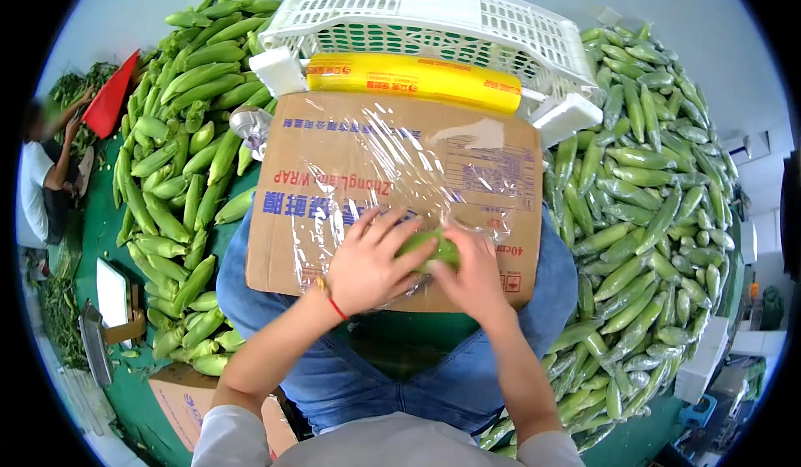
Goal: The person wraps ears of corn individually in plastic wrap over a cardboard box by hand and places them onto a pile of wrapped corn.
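A green ear of corn [432, 250] lies at the near part of a cardboard box [284, 175] on the person's lap. Clear plastic film [375, 154] covers much of the box top and runs up to a yellow roll [413, 79] of wrap at the box's far edge. My left hand [373, 260] lies over the corn's left part with its fingers spread. My right hand [474, 268] is closed round the corn's right end, thumb on the near side. The hands partly hide the corn.
Unwrapped corn [179, 175] is heaped at left, film-wrapped corn [642, 217] at right. Behind the roll stands a white plastic crate [434, 12]. At far left are another person [46, 175], a red object [110, 100] and a scale [113, 293]. An open box [179, 396] stands at lower left.
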### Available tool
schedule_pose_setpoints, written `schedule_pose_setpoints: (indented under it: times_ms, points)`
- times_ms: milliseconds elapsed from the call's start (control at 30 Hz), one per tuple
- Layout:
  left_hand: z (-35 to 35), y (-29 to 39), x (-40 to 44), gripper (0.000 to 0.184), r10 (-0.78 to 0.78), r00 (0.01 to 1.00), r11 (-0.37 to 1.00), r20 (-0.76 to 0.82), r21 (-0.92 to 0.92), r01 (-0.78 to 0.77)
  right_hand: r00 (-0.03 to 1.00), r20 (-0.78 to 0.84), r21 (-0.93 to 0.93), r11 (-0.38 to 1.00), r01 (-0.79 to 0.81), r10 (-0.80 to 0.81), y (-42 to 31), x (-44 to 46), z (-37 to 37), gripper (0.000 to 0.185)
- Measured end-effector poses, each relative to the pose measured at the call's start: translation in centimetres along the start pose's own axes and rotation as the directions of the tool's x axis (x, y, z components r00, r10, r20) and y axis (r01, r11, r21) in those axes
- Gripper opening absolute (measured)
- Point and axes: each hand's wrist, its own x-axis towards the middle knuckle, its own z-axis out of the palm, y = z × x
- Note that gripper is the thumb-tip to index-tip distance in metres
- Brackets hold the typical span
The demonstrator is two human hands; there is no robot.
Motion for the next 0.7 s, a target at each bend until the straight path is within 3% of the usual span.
schedule_pose_setpoints:
  times_ms: [33,67,167,233,267,300,333,400,433,467,500,533,567,600,633,667,700]
  points:
    - [0.2,0.7,-1.0,0.054,0.047,0.989,0.994,-0.138,0.103,-0.033,0.990,0.020,-0.289,0.947,0.142,-0.143,1.1,0.8,1.2,0.032]
    - [-0.1,1.5,-3.6,0.048,-0.062,0.981,0.998,-0.185,-0.001,0.063,0.956,0.075,-0.550,0.788,0.276,-0.282,1.8,2.0,1.7,0.035]
    - [-0.2,0.9,-9.6,0.037,-0.344,0.938,0.939,-0.032,0.010,0.345,0.969,0.095,-0.585,0.775,0.238,-0.226,2.6,3.1,2.2,0.039]
    - [-1.7,-2.2,-11.4,0.020,-0.414,0.899,0.879,0.144,-0.192,0.436,0.956,0.012,-0.572,0.782,0.247,-0.294,2.8,4.1,2.8,0.032]
    - [-2.8,-3.1,-9.4,0.010,-0.529,0.846,0.800,0.073,-0.291,0.525,0.955,0.017,-0.564,0.786,0.253,-0.296,2.8,4.2,3.0,0.031]
    - [-4.1,-4.0,-5.0,0.009,-0.391,0.907,0.897,-0.155,-0.287,0.337,0.952,0.017,-0.559,0.786,0.263,-0.306,2.6,4.4,3.1,0.030]
    - [-6.0,-4.9,-0.6,0.012,-0.256,0.960,0.964,-0.118,-0.105,0.244,0.930,0.001,-0.569,0.765,0.302,-0.366,2.4,4.8,3.1,0.028]
    - [-1.8,-7.8,2.8,0.012,-0.278,0.960,0.934,0.038,-0.224,0.280,0.953,0.021,-0.540,0.799,0.264,-0.301,2.6,5.3,3.0,0.025]
    - [-1.4,-7.1,3.6,0.012,-0.304,0.943,0.949,0.139,-0.045,0.312,0.966,0.031,-0.526,0.817,0.235,-0.258,2.8,5.3,3.0,0.024]
    - [-1.0,-6.2,4.3,0.012,-0.342,0.911,0.938,0.232,0.135,0.318,0.948,0.010,-0.534,0.800,0.274,-0.319,3.0,5.9,2.8,0.028]
    - [-0.8,-5.8,4.6,0.012,-0.396,0.865,0.901,0.307,0.313,0.301,0.970,0.083,-0.539,0.808,0.237,-0.228,2.7,5.4,2.4,0.029]
    - [-0.5,-4.6,3.3,0.010,-0.342,0.907,0.903,0.247,0.354,0.244,0.978,0.158,-0.544,0.814,0.204,-0.140,2.1,4.8,2.0,0.032]
    - [-1.6,-3.2,2.1,0.017,-0.368,0.862,0.924,0.349,0.239,0.298,0.971,0.233,-0.551,0.816,0.177,-0.054,1.6,4.3,1.5,0.034]
    - [-1.7,-1.6,-0.3,0.019,-0.343,0.876,0.937,0.338,0.194,0.292,0.955,0.297,-0.573,0.797,0.192,-0.016,1.1,3.5,1.3,0.043]
    - [-3.3,1.3,-1.4,0.031,-0.356,0.836,0.934,0.418,0.148,0.324,0.945,0.325,-0.556,0.817,0.156,0.040,0.6,3.1,1.2,0.042]
    - [-2.6,3.4,-3.7,0.052,-0.251,0.939,0.961,0.237,0.174,0.213,0.928,0.356,-0.536,0.837,0.108,0.107,0.0,2.4,1.1,0.041]
    - [-3.2,5.0,-4.2,0.070,-0.340,0.877,0.940,0.339,0.115,0.320,0.903,0.392,-0.516,0.855,0.058,0.176,-1.0,2.0,1.0,0.040]
